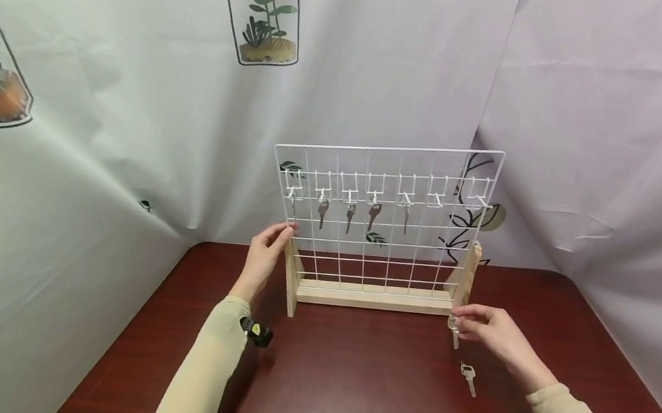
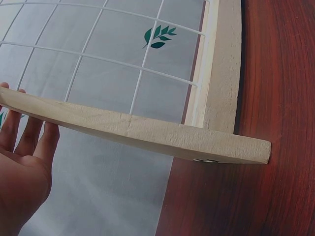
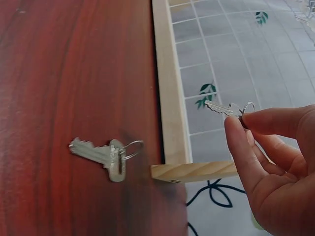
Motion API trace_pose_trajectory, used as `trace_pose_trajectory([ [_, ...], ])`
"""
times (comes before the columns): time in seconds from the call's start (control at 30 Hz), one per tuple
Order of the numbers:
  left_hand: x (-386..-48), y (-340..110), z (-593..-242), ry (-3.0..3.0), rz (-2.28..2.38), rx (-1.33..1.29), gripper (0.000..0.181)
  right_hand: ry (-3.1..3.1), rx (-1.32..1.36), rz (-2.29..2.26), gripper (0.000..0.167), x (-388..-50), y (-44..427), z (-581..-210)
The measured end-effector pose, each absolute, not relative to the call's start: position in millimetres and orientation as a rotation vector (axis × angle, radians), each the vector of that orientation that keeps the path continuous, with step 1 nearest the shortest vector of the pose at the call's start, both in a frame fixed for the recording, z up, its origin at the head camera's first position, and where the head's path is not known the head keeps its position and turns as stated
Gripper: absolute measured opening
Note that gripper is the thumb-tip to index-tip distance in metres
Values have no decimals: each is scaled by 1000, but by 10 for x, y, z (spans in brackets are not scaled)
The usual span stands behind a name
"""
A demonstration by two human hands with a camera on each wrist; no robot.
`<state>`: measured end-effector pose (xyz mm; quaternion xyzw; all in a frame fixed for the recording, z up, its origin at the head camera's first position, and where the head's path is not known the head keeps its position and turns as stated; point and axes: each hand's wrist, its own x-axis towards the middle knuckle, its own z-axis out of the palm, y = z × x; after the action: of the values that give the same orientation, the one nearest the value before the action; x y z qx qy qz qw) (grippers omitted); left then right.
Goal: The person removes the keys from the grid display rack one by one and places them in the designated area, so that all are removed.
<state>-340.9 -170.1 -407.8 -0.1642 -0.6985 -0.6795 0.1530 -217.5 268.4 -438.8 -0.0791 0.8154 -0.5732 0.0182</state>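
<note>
Keys point(image 1: 374, 217), five already hung on hooks point(image 1: 436, 199) of a white wire grid point(image 1: 403, 149); two right-end hooks bare. Remaining: a silvery, notched held key point(image 3: 219, 107), pinched by thumb and fingertip of the right hand point(image 1: 495, 333), near the grid's lower right; a similar loose key point(image 3: 104, 155), flat on glossy, red-grained table point(image 1: 360, 375). Around the pale wooden post point(image 2: 123, 130), curled fingers of the left hand point(image 1: 265, 252).

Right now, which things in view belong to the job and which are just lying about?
Likely in use:
- pinched key, right hand
- loose key on the table
- wood-framed wire rack, left hand holding it
- five hung keys

Likely just surroundings:
- table
- printed backdrop
- wrist cameras
</note>
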Motion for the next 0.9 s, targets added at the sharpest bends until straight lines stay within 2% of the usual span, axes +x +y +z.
trace_pose_trajectory([
  [0.1, -3474, -1704, -4131, -1972, -1954, -483, 33, 2519, -235, -1774, 31, -2174, 2686, -4427],
  [0.4, -3291, -1665, -3937, -2005, -1958, -453, 30, 2479, -274, -1703, 28, -2149, 2670, -4556],
  [0.9, -3373, -1680, -4018, -1972, -1999, -470, 31, 2481, -327, -1549, 18, -2152, 2627, -4628],
])
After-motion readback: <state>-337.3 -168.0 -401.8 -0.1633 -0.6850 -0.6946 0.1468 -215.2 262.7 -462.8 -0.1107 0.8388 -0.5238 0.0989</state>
